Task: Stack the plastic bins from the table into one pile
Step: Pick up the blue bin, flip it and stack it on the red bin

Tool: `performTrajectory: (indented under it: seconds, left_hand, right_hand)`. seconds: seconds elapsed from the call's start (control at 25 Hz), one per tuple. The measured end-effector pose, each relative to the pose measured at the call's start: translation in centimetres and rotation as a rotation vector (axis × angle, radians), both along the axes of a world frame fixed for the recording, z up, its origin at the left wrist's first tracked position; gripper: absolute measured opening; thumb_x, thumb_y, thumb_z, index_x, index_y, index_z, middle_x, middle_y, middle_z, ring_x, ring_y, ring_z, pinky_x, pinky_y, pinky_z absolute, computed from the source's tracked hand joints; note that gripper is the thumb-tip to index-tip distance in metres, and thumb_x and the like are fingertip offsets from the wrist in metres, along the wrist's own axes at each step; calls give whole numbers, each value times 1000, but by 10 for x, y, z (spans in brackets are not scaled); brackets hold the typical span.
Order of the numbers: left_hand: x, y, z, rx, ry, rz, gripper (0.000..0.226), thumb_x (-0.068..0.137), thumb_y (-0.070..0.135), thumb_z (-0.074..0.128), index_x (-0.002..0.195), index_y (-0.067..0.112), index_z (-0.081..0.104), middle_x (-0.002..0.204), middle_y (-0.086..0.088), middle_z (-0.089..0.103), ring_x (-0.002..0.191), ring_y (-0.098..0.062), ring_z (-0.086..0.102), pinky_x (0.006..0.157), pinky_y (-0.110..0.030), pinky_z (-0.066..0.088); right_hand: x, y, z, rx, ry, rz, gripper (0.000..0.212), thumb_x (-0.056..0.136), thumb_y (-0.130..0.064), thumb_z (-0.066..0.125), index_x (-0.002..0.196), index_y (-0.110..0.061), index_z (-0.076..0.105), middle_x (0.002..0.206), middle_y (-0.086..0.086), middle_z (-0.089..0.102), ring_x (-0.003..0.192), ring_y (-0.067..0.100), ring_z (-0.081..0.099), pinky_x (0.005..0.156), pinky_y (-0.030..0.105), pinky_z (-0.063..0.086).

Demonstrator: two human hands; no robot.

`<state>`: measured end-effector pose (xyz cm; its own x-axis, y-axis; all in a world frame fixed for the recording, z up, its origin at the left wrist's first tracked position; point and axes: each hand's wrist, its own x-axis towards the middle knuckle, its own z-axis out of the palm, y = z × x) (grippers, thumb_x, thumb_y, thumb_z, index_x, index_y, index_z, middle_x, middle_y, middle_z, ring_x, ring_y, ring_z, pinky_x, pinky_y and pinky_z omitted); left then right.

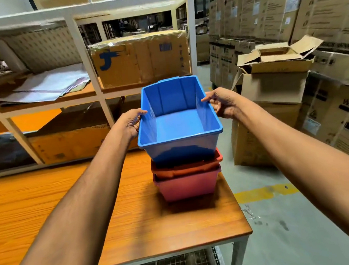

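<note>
An empty blue plastic bin (177,121) sits on top of an orange-red bin (193,167), which rests in a pink-red bin (187,186) at the right end of the wooden table (50,205). My left hand (132,122) grips the blue bin's left rim. On the opposite rim, my right hand (222,102) holds on with thumb and fingers. The blue bin tilts slightly toward me.
A white shelf frame (88,61) behind the table holds a cardboard box (140,59) and papers (49,85). Stacked cartons (272,108) stand on the floor to the right. The table's right edge lies just beside the pile.
</note>
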<state>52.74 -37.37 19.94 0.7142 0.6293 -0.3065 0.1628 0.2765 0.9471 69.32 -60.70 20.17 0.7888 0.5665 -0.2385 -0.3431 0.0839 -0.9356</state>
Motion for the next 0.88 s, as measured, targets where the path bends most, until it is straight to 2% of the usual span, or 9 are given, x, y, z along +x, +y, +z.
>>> performTrajectory:
  seconds: [0.08,0.16,0.24,0.28,0.4,0.52,0.72,0.88]
  left_hand:
    - [2,1,-8,-4,22,16,25,94,10,64,118,13,61,104,-3,57,91,-21,66,65,-36,57]
    - [4,4,-17,-16,43,24,33,92,8,66,125,12,63,119,-5,61,109,-25,67,69,-38,60]
    - [4,6,-25,-32,56,43,38,91,6,67,129,11,63,125,-6,61,116,-25,65,83,-39,61]
    - [4,5,-28,-33,63,52,39,91,6,67,129,11,63,120,-6,61,115,-24,64,88,-38,60]
    - [4,1,-37,-15,84,58,37,92,6,68,129,11,63,98,-3,58,107,-21,60,89,-36,57]
    - [4,-1,-46,-26,102,44,35,94,7,67,129,11,64,111,-4,60,105,-21,62,92,-38,58]
    - [8,-3,-54,-48,128,47,30,94,7,67,124,12,65,112,-4,61,118,-24,63,97,-44,57]
    - [5,-6,-57,-48,157,56,28,95,8,66,122,12,63,105,-5,61,114,-25,64,94,-44,59]
  right_hand:
    - [1,4,-8,-33,20,-10,46,78,5,58,122,-6,66,135,10,67,120,24,68,76,31,64]
    - [-2,5,-16,-53,38,-27,39,82,6,55,117,-10,64,130,9,69,116,24,70,88,35,62]
    - [-3,5,-24,-63,54,-36,46,82,6,55,124,-11,65,124,8,71,110,23,72,95,37,59]
    - [-4,6,-27,-77,59,-36,48,83,6,54,126,-11,64,119,8,71,103,23,73,93,36,60]
    - [-6,9,-35,-137,61,-45,52,83,6,54,132,-11,61,113,6,70,93,22,72,83,36,63]
    - [-8,11,-46,-191,71,-64,56,82,6,54,135,-12,60,123,9,69,98,24,72,64,34,64]
    - [-7,9,-60,-229,112,-101,50,85,5,55,132,-10,61,125,9,69,97,23,72,72,37,65]
    - [-10,8,-62,-267,122,-99,48,86,4,58,132,-11,62,119,10,70,95,23,72,76,36,65]
